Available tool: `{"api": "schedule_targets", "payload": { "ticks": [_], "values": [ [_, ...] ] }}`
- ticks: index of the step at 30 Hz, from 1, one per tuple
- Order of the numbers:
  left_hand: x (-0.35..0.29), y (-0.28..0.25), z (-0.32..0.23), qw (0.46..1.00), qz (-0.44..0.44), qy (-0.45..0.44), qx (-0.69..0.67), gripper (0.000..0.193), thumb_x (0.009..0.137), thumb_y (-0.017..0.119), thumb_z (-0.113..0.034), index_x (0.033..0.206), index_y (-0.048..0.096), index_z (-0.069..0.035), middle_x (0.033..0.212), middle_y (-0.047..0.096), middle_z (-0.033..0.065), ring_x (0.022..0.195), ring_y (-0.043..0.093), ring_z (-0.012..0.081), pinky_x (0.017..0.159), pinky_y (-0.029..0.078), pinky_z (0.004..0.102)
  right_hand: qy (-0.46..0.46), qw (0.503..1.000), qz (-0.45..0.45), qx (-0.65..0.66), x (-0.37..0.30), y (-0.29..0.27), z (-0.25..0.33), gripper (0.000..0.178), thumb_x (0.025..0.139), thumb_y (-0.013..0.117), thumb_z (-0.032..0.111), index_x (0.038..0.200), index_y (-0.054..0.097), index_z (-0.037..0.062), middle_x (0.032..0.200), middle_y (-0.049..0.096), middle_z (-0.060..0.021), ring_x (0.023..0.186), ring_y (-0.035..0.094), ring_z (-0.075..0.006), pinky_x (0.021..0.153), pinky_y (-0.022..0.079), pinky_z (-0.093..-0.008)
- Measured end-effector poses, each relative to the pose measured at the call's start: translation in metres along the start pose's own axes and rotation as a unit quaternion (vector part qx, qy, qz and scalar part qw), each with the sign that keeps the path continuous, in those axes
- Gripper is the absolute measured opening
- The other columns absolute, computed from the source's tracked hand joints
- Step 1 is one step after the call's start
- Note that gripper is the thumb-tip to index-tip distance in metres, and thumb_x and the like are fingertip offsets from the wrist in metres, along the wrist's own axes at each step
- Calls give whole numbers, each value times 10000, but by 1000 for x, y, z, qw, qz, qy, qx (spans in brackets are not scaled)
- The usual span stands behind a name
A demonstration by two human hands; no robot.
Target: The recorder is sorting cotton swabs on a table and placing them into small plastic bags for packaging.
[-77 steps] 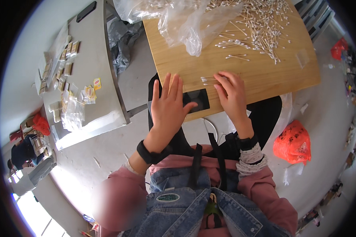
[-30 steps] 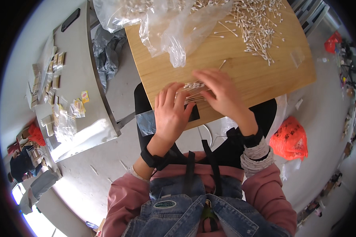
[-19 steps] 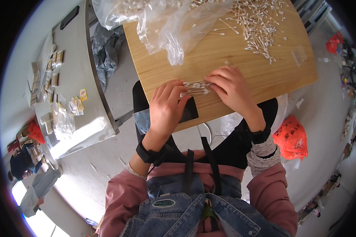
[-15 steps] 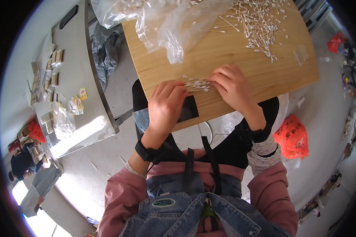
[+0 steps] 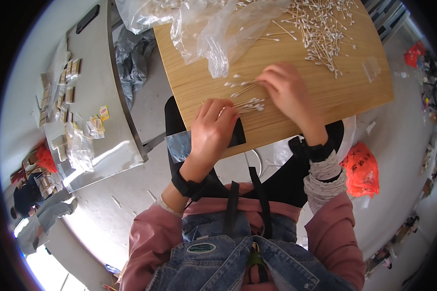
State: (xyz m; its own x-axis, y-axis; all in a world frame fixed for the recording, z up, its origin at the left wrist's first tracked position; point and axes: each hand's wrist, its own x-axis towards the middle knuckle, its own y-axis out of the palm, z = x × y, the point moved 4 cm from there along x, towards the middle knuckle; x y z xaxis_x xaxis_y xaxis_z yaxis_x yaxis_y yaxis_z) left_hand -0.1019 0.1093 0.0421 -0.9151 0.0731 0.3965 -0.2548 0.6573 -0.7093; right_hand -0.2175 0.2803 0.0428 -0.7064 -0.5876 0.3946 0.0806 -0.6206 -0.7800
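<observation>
Over the near left part of the wooden table (image 5: 335,99), my left hand (image 5: 211,125) is closed around a small bundle of cotton swabs (image 5: 251,105), whose white tips fan out to the right. A little farther off, my right hand (image 5: 287,92) pinches a few more swabs (image 5: 246,90), their tips pointing left. These two groups lie apart from each other. Beneath my left hand, a flat black piece (image 5: 238,133) rests at the table's near edge, partly covered by the hand. A large heap of loose swabs (image 5: 320,36) is spread across the far right.
A clear plastic bag (image 5: 216,41) lies at the far left of the table. On the grey side table (image 5: 112,167) are small packs of swabs (image 5: 70,77) and a phone (image 5: 88,19). Red bags (image 5: 361,169) sit on the floor. Another person (image 5: 26,199) is at the far left.
My hands have moved apart: the right has gone up and away with a few swabs, while the left keeps the bundle, slightly lower and to the right.
</observation>
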Motion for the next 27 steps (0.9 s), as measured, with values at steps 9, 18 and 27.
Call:
{"api": "schedule_targets", "payload": {
  "ticks": [9, 18, 27],
  "values": [
    [-1, -4, -12, 994, 41, -84, 58, 656, 716, 861, -214, 1276, 571, -32, 1420, 492, 186, 1305, 472, 372, 1072, 392, 490, 75, 995, 22, 62, -30, -22, 17, 409, 828, 709, 7, 1228, 679, 91, 1227, 649, -79, 1163, 582, -301, 992, 455, -405],
    [6, 56, -17, 967, 120, -72, 215, 1060, 858, 622, -626, 1524, 245, 108, 1611, 243, 274, 1520, 213, 386, 1219, 208, 518, 42, 999, -3, -32, -30, -5, 9, 314, 829, 602, -12, 1114, 694, 80, 1213, 646, -76, 1134, 588, -280, 967, 451, -415],
    [4, 58, -27, 960, 165, -45, 223, 1098, 857, 572, -671, 1520, 224, 131, 1601, 236, 306, 1515, 207, 415, 1220, 194, 527, 35, 996, -17, -85, -16, -10, -12, 80, 820, 618, 57, 894, 619, 88, 891, 630, -50, 955, 595, -273, 885, 451, -403]
  ]
}}
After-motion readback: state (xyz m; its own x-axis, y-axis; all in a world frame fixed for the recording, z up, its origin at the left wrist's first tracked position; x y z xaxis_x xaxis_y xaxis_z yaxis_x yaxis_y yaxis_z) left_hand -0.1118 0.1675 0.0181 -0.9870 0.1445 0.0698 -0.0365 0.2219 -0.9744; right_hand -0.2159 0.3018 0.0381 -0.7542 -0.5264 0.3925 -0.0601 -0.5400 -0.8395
